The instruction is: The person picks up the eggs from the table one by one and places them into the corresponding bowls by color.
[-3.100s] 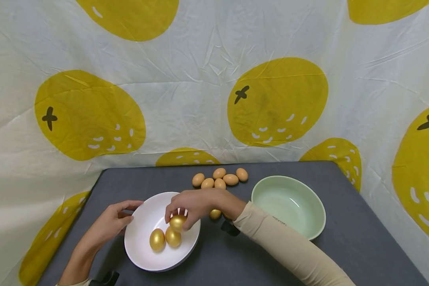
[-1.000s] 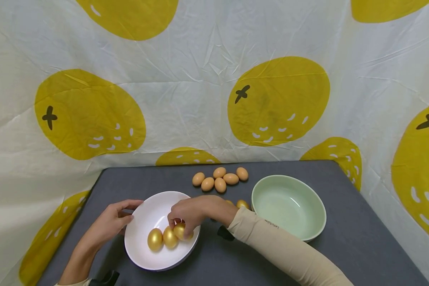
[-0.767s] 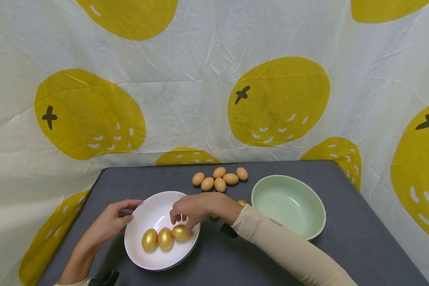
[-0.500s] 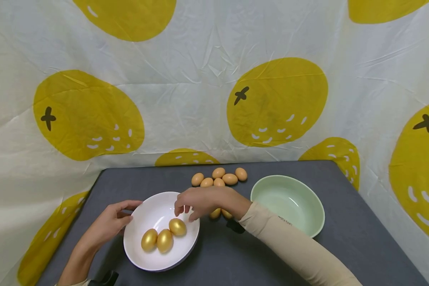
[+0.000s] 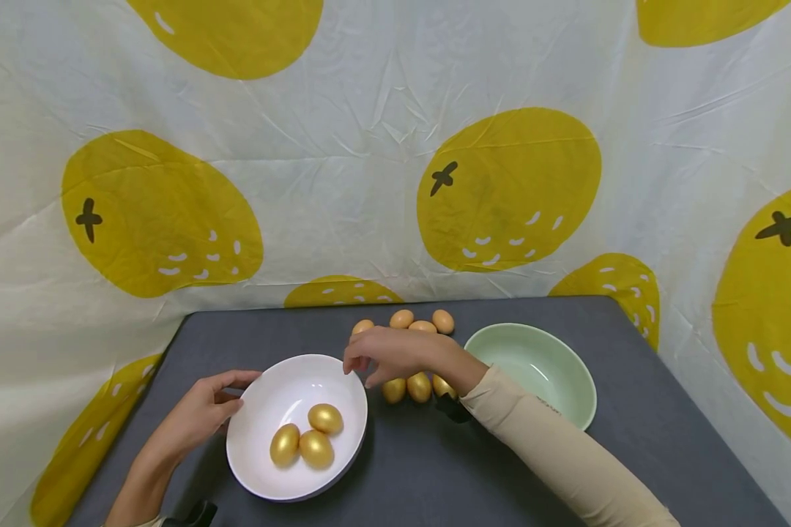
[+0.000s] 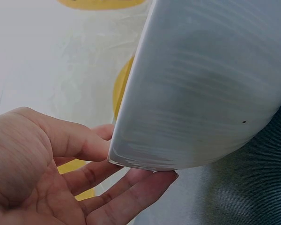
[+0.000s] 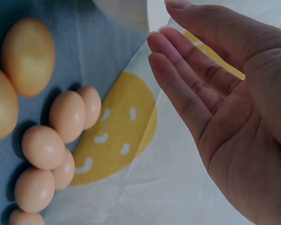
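Note:
A white bowl [image 5: 264, 410] stands at the left of the table with three golden eggs in it, one golden egg [image 5: 326, 419] lying behind the other two. My left hand [image 5: 198, 413] holds the bowl by its left side; in the left wrist view the thumb lies at the rim and fingertips [image 6: 152, 183] touch the outer wall. Past the bowl's right rim, my right hand [image 5: 389, 355] hovers with nothing in it, its fingers relaxed and apart in the right wrist view. Below it, golden eggs [image 5: 419, 388] sit in a row on the table, partly covered by the forearm.
Several brown eggs [image 5: 443, 322] lie at the back of the grey table [image 5: 435, 468], some hidden behind my right hand. A pale green bowl [image 5: 534, 366] stands at the right, overlapped by my right sleeve [image 5: 554, 446]. A lemon-patterned cloth [image 5: 343, 219] hangs behind.
My right hand has let go of a golden egg in the white bowl and moved up and right, out over the rim. The three eggs inside have rolled together. The left hand stays put.

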{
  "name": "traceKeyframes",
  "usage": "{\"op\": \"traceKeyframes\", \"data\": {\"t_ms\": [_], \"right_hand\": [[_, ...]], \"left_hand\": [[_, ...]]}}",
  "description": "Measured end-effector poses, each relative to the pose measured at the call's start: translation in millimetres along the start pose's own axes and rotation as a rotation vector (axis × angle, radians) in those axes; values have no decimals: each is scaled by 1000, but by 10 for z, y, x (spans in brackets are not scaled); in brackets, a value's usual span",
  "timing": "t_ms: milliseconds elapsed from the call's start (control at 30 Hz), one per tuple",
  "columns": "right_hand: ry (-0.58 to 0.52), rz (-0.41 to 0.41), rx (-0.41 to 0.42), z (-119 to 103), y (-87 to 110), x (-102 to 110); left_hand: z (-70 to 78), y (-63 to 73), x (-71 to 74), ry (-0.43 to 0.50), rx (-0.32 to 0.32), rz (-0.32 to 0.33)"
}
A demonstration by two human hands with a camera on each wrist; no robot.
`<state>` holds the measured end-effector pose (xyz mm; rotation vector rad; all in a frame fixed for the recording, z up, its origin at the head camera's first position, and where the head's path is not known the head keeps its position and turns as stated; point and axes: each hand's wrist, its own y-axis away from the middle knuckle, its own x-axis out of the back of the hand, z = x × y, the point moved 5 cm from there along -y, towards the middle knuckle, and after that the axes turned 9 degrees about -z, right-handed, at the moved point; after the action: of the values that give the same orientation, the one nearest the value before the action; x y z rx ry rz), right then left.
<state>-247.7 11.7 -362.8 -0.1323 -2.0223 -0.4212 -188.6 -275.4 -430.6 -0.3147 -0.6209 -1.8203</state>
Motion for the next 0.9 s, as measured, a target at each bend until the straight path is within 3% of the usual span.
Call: {"op": "traceKeyframes", "data": {"t_ms": [267, 500, 900], "right_hand": [[-46, 19, -64, 135, 91, -7], [5, 17, -93, 234, 116, -33], [21, -57, -184, 409, 111, -158]], "left_hand": [[-12, -13, 6, -2, 6, 2], [2, -15, -7, -2, 16, 4], [20, -8, -10, 18, 10, 0]]}}
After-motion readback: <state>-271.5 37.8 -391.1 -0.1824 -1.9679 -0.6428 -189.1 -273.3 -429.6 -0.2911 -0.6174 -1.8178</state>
